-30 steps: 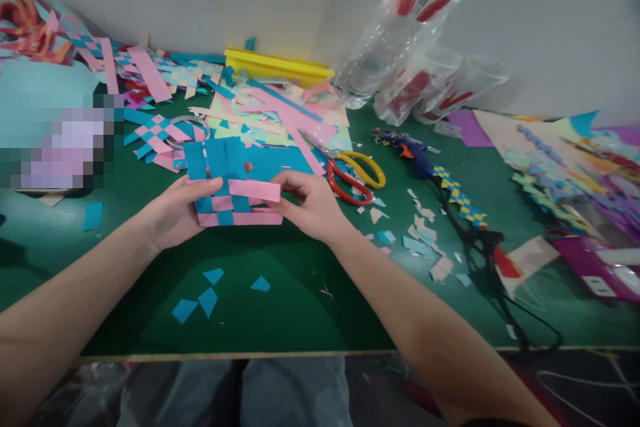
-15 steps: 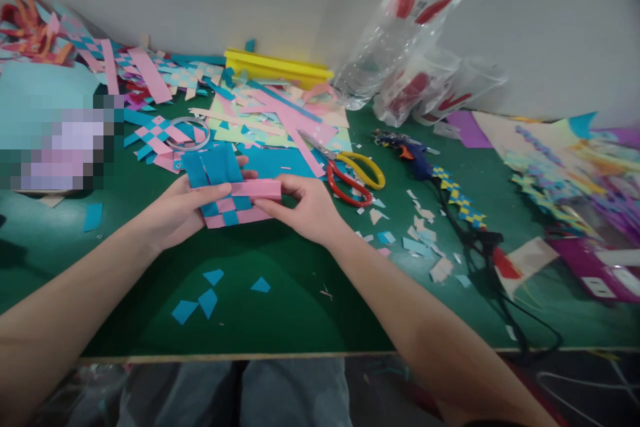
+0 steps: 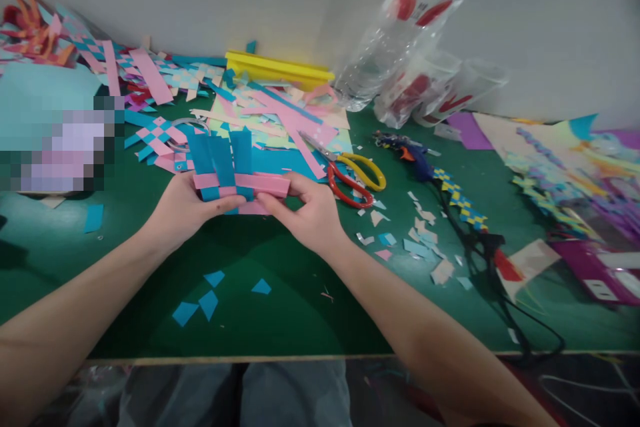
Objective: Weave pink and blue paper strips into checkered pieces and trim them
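Note:
Between my two hands is a woven piece of blue and pink paper strips, held above the green table. Its blue strips stick up side by side at the top, and pink strips cross them. My left hand grips the left edge, thumb lying along the lower front. Closed on the right end of the pink strip is my right hand, thumb in front and fingers behind. The fingers behind the weave are mostly hidden.
Scissors with red and yellow handles lie right of my hands. A glue gun with a black cable is farther right. Paper strips and scraps cover the back. A plastic bottle and cups stand by the wall.
The upper blue strips, folded down before, now stand up and apart. A pink strip now crosses in front of them. My left thumb has moved down to the lower edge.

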`<control>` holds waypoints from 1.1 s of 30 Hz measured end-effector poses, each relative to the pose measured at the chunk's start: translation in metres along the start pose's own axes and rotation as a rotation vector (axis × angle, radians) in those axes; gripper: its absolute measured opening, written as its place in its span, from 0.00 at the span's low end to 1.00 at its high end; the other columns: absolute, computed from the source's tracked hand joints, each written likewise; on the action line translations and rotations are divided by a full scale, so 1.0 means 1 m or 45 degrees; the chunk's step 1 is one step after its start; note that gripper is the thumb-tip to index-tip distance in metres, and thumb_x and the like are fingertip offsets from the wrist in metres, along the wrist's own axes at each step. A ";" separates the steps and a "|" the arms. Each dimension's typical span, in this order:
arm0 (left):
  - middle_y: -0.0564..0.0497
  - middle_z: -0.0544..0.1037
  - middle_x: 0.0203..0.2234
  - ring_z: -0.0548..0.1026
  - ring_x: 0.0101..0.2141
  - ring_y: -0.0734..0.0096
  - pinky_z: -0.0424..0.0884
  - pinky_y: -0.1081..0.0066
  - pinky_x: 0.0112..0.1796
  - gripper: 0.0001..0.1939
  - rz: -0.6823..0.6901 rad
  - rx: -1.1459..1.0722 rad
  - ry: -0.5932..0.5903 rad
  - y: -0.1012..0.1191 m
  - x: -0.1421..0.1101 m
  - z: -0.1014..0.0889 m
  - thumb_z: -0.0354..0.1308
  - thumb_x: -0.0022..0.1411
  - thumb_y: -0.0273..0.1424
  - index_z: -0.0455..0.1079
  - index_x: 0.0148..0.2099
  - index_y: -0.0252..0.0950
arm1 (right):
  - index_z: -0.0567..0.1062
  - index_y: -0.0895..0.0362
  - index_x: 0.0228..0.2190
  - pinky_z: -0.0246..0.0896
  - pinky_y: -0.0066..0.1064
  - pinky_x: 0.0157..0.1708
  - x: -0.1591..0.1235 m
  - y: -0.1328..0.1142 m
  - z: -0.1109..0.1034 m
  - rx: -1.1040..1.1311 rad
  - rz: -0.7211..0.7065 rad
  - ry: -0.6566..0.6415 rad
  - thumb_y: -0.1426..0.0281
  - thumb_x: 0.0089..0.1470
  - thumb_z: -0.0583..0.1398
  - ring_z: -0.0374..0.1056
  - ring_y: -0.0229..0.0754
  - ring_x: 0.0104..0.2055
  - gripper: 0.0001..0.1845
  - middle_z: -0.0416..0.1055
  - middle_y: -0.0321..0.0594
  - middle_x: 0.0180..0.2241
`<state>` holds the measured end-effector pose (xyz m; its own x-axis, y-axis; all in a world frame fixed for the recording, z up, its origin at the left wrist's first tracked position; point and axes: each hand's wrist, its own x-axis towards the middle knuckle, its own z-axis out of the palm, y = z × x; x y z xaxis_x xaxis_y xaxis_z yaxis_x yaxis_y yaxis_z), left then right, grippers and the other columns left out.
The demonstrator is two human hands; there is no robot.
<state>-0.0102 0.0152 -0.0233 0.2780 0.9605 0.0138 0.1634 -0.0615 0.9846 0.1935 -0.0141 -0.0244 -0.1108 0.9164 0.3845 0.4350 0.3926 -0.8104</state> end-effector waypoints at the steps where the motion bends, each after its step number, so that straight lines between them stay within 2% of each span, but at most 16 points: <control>1: 0.49 0.83 0.37 0.78 0.43 0.49 0.74 0.55 0.47 0.12 -0.004 0.034 0.025 0.000 0.000 0.000 0.71 0.48 0.35 0.78 0.37 0.40 | 0.74 0.56 0.29 0.61 0.28 0.27 -0.001 -0.001 0.000 -0.069 -0.024 0.011 0.63 0.54 0.62 0.65 0.35 0.26 0.09 0.70 0.34 0.24; 3: 0.49 0.83 0.36 0.79 0.42 0.49 0.74 0.54 0.47 0.11 -0.007 0.089 0.063 0.001 0.001 -0.001 0.71 0.48 0.35 0.78 0.36 0.40 | 0.73 0.55 0.29 0.62 0.28 0.27 -0.001 -0.001 0.000 -0.125 -0.058 0.032 0.64 0.53 0.61 0.65 0.35 0.26 0.08 0.71 0.34 0.25; 5: 0.49 0.83 0.36 0.78 0.42 0.49 0.73 0.54 0.47 0.12 -0.007 0.131 0.083 0.003 0.001 -0.001 0.71 0.47 0.36 0.79 0.35 0.40 | 0.74 0.54 0.36 0.67 0.29 0.33 -0.001 -0.001 0.000 -0.060 -0.076 0.027 0.66 0.52 0.61 0.71 0.38 0.33 0.08 0.75 0.37 0.33; 7: 0.50 0.83 0.35 0.78 0.43 0.47 0.72 0.54 0.48 0.11 -0.001 0.144 0.080 0.005 0.001 0.000 0.71 0.46 0.35 0.79 0.35 0.40 | 0.71 0.53 0.46 0.69 0.32 0.43 -0.001 -0.001 -0.001 0.063 -0.086 0.003 0.68 0.50 0.63 0.73 0.42 0.43 0.20 0.76 0.39 0.43; 9: 0.51 0.83 0.34 0.78 0.43 0.47 0.72 0.54 0.49 0.10 0.012 0.140 0.055 0.006 0.000 0.001 0.71 0.46 0.33 0.79 0.34 0.41 | 0.69 0.52 0.50 0.68 0.35 0.48 -0.001 -0.001 -0.001 0.146 -0.092 -0.028 0.68 0.48 0.66 0.72 0.43 0.49 0.27 0.76 0.39 0.47; 11: 0.52 0.83 0.33 0.78 0.43 0.48 0.72 0.55 0.49 0.08 0.034 0.132 0.031 0.005 0.000 0.002 0.71 0.47 0.33 0.80 0.33 0.42 | 0.74 0.52 0.45 0.69 0.35 0.46 0.000 -0.001 0.000 0.133 -0.097 -0.034 0.66 0.49 0.67 0.74 0.43 0.45 0.20 0.78 0.38 0.42; 13: 0.54 0.83 0.33 0.78 0.44 0.50 0.72 0.57 0.48 0.06 0.052 0.127 0.028 0.004 0.000 0.003 0.70 0.48 0.33 0.80 0.32 0.44 | 0.78 0.52 0.35 0.70 0.33 0.39 0.000 0.001 0.000 0.077 -0.100 -0.018 0.65 0.52 0.65 0.75 0.41 0.37 0.08 0.79 0.36 0.35; 14: 0.55 0.83 0.33 0.78 0.44 0.51 0.73 0.58 0.48 0.06 0.057 0.119 0.033 0.003 0.001 0.003 0.70 0.48 0.32 0.80 0.33 0.45 | 0.79 0.53 0.32 0.70 0.32 0.36 0.001 0.002 0.000 0.053 -0.098 -0.005 0.65 0.53 0.64 0.74 0.40 0.33 0.05 0.79 0.36 0.31; 18: 0.53 0.82 0.36 0.77 0.45 0.51 0.73 0.59 0.48 0.10 0.071 0.045 0.039 0.004 0.002 0.000 0.71 0.47 0.31 0.80 0.35 0.43 | 0.81 0.53 0.30 0.69 0.32 0.34 0.004 0.009 -0.001 0.044 -0.045 0.065 0.66 0.53 0.65 0.73 0.39 0.31 0.04 0.79 0.35 0.29; 21: 0.51 0.82 0.32 0.79 0.40 0.53 0.74 0.60 0.45 0.08 0.102 0.039 0.065 0.006 0.003 -0.002 0.70 0.49 0.33 0.79 0.34 0.40 | 0.81 0.53 0.30 0.70 0.32 0.34 0.007 0.014 -0.004 0.045 -0.003 0.087 0.66 0.52 0.65 0.74 0.40 0.32 0.05 0.79 0.35 0.29; 24: 0.52 0.81 0.26 0.79 0.33 0.59 0.73 0.66 0.35 0.06 0.116 0.199 0.103 0.007 0.003 -0.005 0.68 0.52 0.36 0.79 0.30 0.40 | 0.81 0.53 0.30 0.70 0.32 0.33 0.008 0.016 -0.004 0.059 0.015 0.085 0.65 0.51 0.65 0.74 0.40 0.32 0.05 0.79 0.36 0.28; 28: 0.54 0.75 0.18 0.75 0.26 0.65 0.66 0.70 0.27 0.12 0.111 0.405 0.157 0.005 0.003 -0.007 0.64 0.55 0.40 0.76 0.23 0.40 | 0.79 0.53 0.33 0.71 0.33 0.38 0.007 0.017 0.001 0.071 0.013 0.087 0.65 0.47 0.68 0.75 0.41 0.35 0.09 0.80 0.36 0.32; 30: 0.54 0.76 0.19 0.74 0.25 0.65 0.66 0.70 0.27 0.12 0.085 0.414 0.123 0.004 0.003 -0.007 0.64 0.55 0.42 0.78 0.26 0.41 | 0.79 0.54 0.32 0.70 0.33 0.37 0.007 0.017 0.003 0.066 0.018 0.066 0.64 0.46 0.68 0.75 0.41 0.35 0.10 0.79 0.36 0.32; 33: 0.53 0.80 0.26 0.76 0.29 0.63 0.68 0.69 0.31 0.11 0.082 0.343 0.027 0.005 0.003 -0.006 0.63 0.56 0.43 0.80 0.32 0.42 | 0.77 0.55 0.27 0.69 0.31 0.34 0.008 0.017 0.004 0.061 0.031 0.007 0.65 0.49 0.67 0.74 0.40 0.33 0.07 0.78 0.36 0.29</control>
<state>-0.0142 0.0193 -0.0170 0.2766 0.9575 0.0816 0.3924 -0.1901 0.8999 0.1961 -0.0002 -0.0368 -0.0956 0.9254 0.3667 0.3941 0.3735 -0.8398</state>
